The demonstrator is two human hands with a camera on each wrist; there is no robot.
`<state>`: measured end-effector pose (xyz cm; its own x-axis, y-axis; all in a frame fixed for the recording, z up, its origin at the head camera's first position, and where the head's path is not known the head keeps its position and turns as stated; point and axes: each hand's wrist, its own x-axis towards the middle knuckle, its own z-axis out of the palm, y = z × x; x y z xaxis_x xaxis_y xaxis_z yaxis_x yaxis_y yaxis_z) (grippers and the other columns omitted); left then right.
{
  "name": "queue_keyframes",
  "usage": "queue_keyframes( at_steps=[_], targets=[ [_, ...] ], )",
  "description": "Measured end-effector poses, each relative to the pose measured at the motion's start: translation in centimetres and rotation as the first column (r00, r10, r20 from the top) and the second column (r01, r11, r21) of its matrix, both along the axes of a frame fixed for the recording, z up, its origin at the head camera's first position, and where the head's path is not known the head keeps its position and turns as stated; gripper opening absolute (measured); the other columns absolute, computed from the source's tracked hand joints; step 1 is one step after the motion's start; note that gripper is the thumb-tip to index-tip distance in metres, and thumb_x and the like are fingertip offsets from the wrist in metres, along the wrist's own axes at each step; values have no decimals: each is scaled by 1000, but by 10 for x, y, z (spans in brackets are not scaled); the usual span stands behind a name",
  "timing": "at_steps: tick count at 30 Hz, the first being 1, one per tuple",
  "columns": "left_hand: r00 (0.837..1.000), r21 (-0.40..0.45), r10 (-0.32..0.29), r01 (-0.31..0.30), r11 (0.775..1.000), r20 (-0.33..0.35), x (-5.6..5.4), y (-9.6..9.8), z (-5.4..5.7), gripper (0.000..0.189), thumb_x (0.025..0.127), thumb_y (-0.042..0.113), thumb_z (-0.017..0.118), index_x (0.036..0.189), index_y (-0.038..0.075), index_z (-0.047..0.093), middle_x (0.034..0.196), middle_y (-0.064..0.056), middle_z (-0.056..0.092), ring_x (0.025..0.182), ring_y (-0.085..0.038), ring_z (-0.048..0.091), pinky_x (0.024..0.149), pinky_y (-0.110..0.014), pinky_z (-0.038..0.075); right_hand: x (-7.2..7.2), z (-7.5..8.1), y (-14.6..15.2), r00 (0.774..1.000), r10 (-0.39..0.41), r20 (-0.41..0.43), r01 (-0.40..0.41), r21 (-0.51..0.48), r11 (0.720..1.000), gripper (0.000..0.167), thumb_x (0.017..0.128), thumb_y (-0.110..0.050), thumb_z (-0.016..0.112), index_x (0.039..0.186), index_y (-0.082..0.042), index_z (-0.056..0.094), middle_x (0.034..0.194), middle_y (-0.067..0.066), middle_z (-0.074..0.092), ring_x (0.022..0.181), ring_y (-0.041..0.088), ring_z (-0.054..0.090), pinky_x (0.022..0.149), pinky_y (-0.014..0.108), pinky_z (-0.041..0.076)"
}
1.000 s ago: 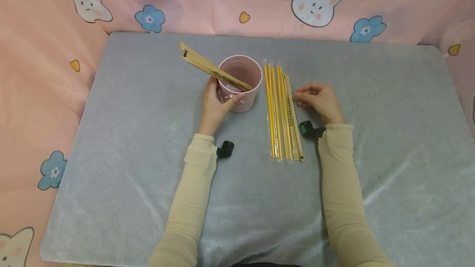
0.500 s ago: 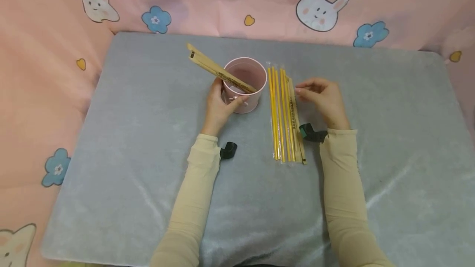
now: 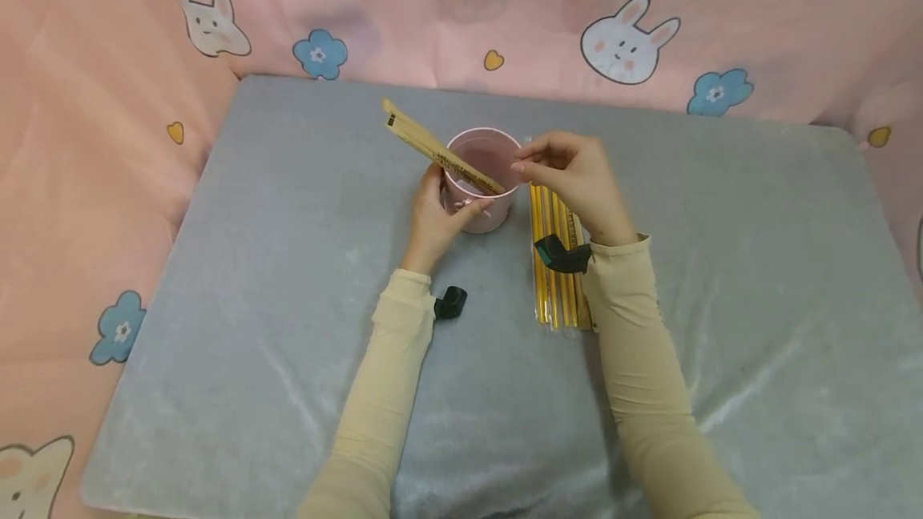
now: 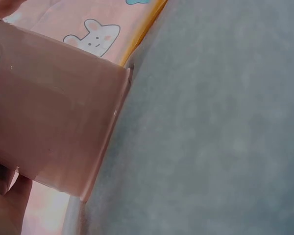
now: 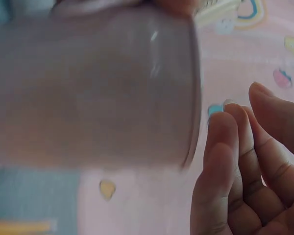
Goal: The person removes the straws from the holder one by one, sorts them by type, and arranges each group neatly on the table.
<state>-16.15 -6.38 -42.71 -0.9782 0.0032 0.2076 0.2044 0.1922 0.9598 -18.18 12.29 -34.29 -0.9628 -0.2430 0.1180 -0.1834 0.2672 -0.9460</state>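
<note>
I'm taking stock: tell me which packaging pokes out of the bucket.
The tan paper packaging leaning in the pink bucket; other packaging and yellow sticks lie on the table.

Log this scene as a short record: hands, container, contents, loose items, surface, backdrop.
Left hand: gripping the container
Right hand: near the rim, nothing visibly held
Container: pink bucket
Contents: slim printed paper packets, leaning out over the left rim
Loose items: clear-wrapped yellow straws, right of the bucket, partly hidden in head view
Surface: gray cloth-covered table
Backdrop: pink rabbit-print cloth
</note>
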Motion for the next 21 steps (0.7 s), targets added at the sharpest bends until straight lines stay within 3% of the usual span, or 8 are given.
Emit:
queue_keyframes(
  at_steps=[6,11,17,21],
  targets=[
    [1000,9,-6,6,1000,-12,1,1,-1,75,76,12,80,137,1,38,136,-15,44,127,-18,40,106,-24,29,-8,3,-28,999,50,-20,-50,7,999,15,82,-5,72,93,5,70,81,8,68,68,24,61,59,22,47],
    [1000,9,-7,7,1000,-30,0,-1,-1,73,76,11,80,136,0,40,134,-16,47,124,-19,43,104,-25,31,-13,0,-46,997,61,-46,-55,125,991,12,81,-5,72,92,1,70,80,10,67,69,23,63,59,23,49],
    [999,15,-5,6,1000,-38,0,0,-1,72,75,10,79,135,-1,40,133,-16,47,123,-19,44,104,-24,31,-17,-1,-52,990,95,-102,-62,289,955,14,81,-8,74,92,0,71,82,11,68,70,18,63,64,24,49],
    [999,18,-5,6,1000,-42,0,1,-1,70,76,9,79,134,-1,41,131,-16,49,122,-19,45,103,-24,32,-19,-1,-53,988,117,-99,-76,349,934,16,80,-11,76,92,-2,72,82,10,69,71,18,63,65,25,48]
  ],
)
